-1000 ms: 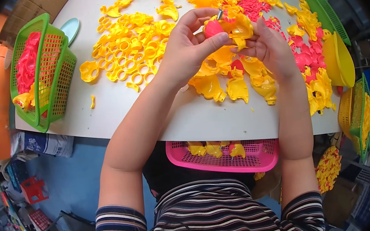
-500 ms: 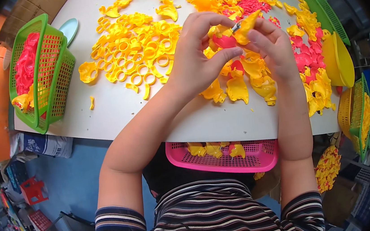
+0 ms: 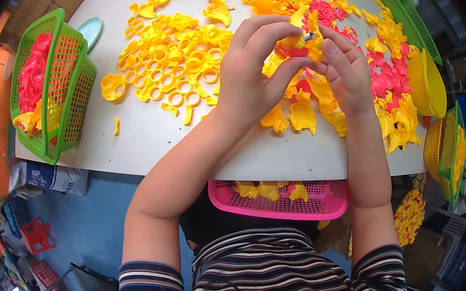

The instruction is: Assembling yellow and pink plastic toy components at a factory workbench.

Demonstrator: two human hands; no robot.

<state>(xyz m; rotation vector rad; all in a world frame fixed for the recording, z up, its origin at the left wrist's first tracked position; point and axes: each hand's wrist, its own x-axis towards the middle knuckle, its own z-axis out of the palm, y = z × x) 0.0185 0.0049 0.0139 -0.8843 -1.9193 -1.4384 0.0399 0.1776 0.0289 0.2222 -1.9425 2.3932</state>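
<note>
Above the table, my left hand (image 3: 253,66) is closed, fingers and thumb curled round a yellow-and-red plastic toy part (image 3: 314,22). A short metal pin sticks out of its middle, and small red bumps show inside the yellow shell. My right hand (image 3: 349,76) pinches the same part from the right side, its thumb raised close to the lower edge. My fingers hide some of the part. Just below the hands lie loose yellow shell pieces (image 3: 302,114). Yellow rings (image 3: 183,86) are spread on the table left of my left hand.
At the left edge stands a green basket (image 3: 73,114) with red and yellow pieces. A pink basket (image 3: 280,213) holding a few yellow pieces sits at my lap under the white table's (image 3: 280,160) near edge. Red pieces (image 3: 388,81), a yellow bowl (image 3: 428,85) and a green basket (image 3: 410,19) are on the right.
The yellow shell has turned more upright between my hands, so its red-bumped inside now shows. My right hand has shifted slightly down, and its thumb has come up straighter.
</note>
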